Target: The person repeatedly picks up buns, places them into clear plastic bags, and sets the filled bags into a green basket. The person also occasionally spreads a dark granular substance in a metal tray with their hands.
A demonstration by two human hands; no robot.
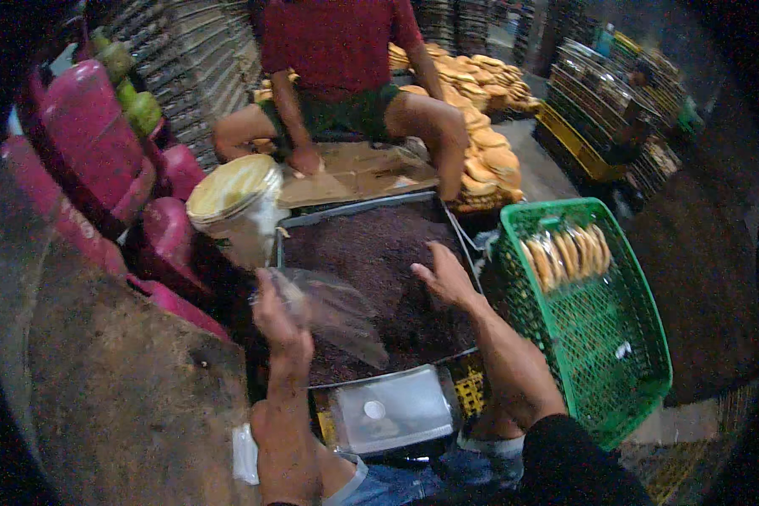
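My left hand [280,314] is closed on the edge of a clear plastic bag [339,314], blurred by motion, which hangs over a wide metal tray [371,202]. Dark purple-brown crumbly stuff [354,240] fills the tray. Over its right side, my right hand [449,277] has thumb and fingers apart and holds nothing. A stack of flat clear plastic bags [413,413] lies at the tray's near edge, with a small round whitish thing [374,410] on it.
A green crate [594,371] with bagged round flat breads [569,255] stands at right. Loose breads [489,156] are heaped behind. Opposite sits a co-worker [337,51], one hand on cardboard [354,164]. A pale bucket [249,240] and pink plastic objects [88,114] stand at left.
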